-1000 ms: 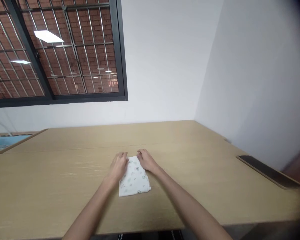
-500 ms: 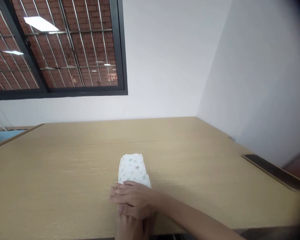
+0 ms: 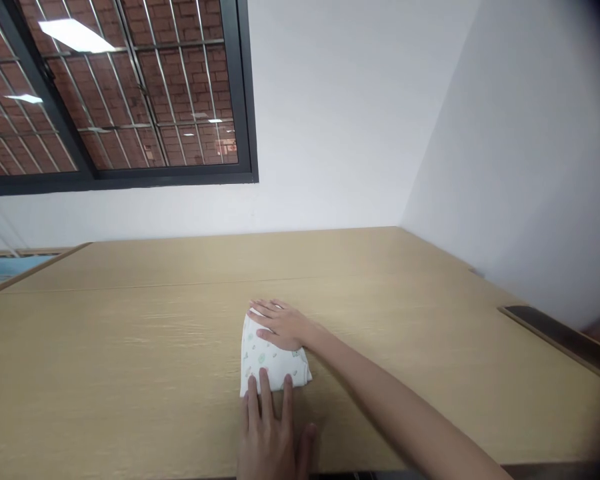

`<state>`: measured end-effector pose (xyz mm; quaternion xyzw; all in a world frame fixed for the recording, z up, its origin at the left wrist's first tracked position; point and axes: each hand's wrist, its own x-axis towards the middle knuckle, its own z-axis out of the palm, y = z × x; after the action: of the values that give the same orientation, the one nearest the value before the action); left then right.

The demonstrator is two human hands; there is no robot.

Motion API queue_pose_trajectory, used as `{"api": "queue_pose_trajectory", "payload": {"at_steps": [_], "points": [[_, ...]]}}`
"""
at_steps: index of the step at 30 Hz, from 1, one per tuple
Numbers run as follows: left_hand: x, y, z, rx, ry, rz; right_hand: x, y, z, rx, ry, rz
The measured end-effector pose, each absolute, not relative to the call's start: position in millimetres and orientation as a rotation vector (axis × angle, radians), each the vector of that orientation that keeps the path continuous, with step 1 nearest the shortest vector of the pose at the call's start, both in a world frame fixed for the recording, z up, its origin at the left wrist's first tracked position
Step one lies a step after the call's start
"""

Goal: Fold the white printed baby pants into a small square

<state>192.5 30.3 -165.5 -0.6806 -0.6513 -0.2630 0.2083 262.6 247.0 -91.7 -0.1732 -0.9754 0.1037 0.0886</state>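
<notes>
White folded cloth (image 3: 275,363) printed with small scattered motifs, in the head view: lying on the wide, pale wood-grain surface (image 3: 130,367), near its front edge and well apart from its back right corner. Across the cloth's far end, a palm-down, spread-fingered right hand (image 3: 281,325). Toward the surface's front edge, a palm-down left hand (image 3: 266,437), likewise spread and extended onto the cloth's near edge. Both hands flat, apart from each other. Along the surface's right edge, a long dark strip (image 3: 560,335). Beyond the back edge, a barred, dark-framed window (image 3: 180,93) in a white wall (image 3: 330,113).
</notes>
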Motion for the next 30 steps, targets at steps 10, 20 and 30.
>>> {"api": "queue_pose_trajectory", "payload": {"at_steps": [10,20,30], "points": [[191,31,-169,-1.877,-1.826,-0.680,265,249,-90,-0.612,-2.771,0.142],[81,46,-121,-2.333,-1.571,-0.760,326,157,-58,-0.692,-2.716,0.336],[82,79,-84,-2.487,-2.093,-0.731,345,155,-58,-0.858,-2.567,0.722]]}}
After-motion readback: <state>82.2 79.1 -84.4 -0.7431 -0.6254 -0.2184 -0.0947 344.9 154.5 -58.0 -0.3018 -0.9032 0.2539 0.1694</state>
